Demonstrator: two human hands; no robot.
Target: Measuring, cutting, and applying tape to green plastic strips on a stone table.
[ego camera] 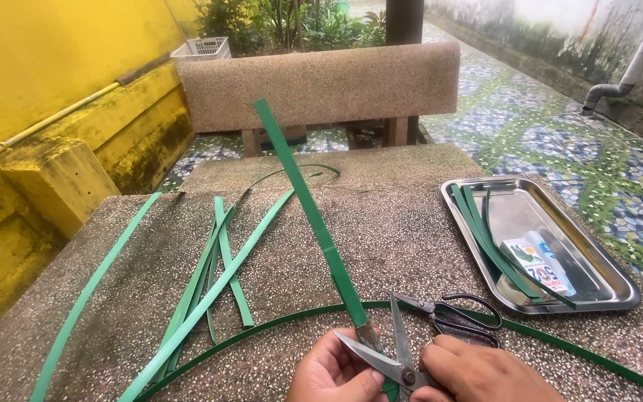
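Loose green straps (210,286) lie across the left of the stone table (403,223). Left hand (334,372) pinches an upright strap (310,212) at its lower end. Right hand (478,372) grips scissors (400,350), blades open around that strap. Steel tray (604,290) at right holds thin strips (485,234) and a small packet (541,268).

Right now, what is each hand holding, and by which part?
The left hand holds the upright green strap by its lower end. The right hand holds the open scissors near the pivot, blades around the strap.
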